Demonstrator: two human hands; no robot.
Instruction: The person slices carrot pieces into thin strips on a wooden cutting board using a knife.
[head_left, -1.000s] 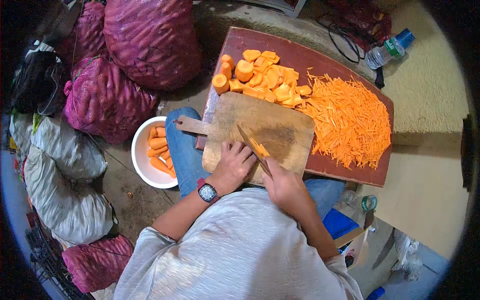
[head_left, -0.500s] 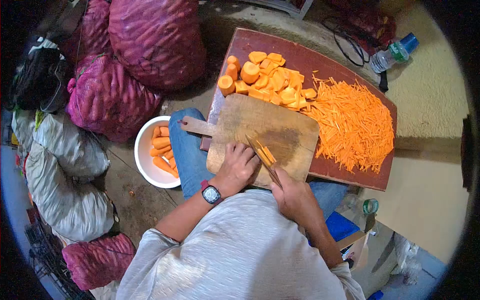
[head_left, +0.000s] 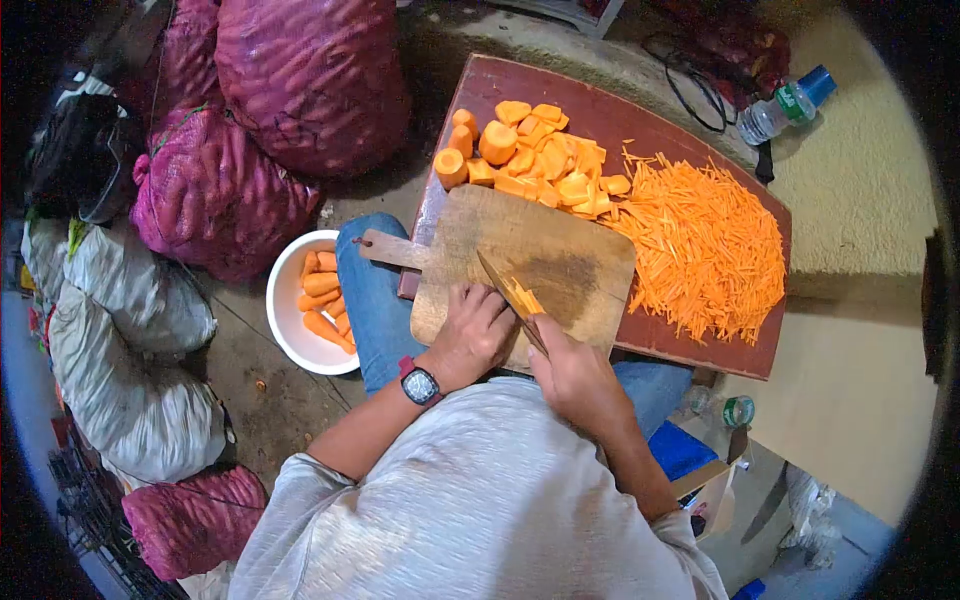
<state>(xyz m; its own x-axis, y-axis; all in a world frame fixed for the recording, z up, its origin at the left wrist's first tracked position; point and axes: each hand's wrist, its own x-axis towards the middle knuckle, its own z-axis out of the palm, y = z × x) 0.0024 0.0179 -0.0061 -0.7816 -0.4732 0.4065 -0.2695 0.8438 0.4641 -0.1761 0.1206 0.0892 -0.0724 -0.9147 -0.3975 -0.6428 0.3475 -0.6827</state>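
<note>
My right hand point(head_left: 575, 375) grips a knife point(head_left: 497, 274), its blade slanting up and left over a wooden cutting board point(head_left: 470, 225). A few freshly cut carrot strips point(head_left: 523, 298) lie against the blade's right side. Just left of the knife, my left hand point(head_left: 472, 335) presses down on the board with curled fingers; whatever is under them is hidden. Behind the board, carrot slices and chunks point(head_left: 555, 160) are heaped on a reddish-brown low table point(head_left: 600, 105). A large pile of shredded carrot point(head_left: 705, 250) covers the table's right part.
A white bowl point(head_left: 283, 335) with several peeled carrots point(head_left: 320, 285) stands on the floor beside my left knee. Purple mesh sacks point(head_left: 310, 80) and white sacks point(head_left: 130, 400) crowd the left side. A plastic bottle point(head_left: 770, 118) lies on the ledge at the upper right.
The knife and my right hand have shifted slightly left and up, closer to my left fingers. The left hand stays nearly in place.
</note>
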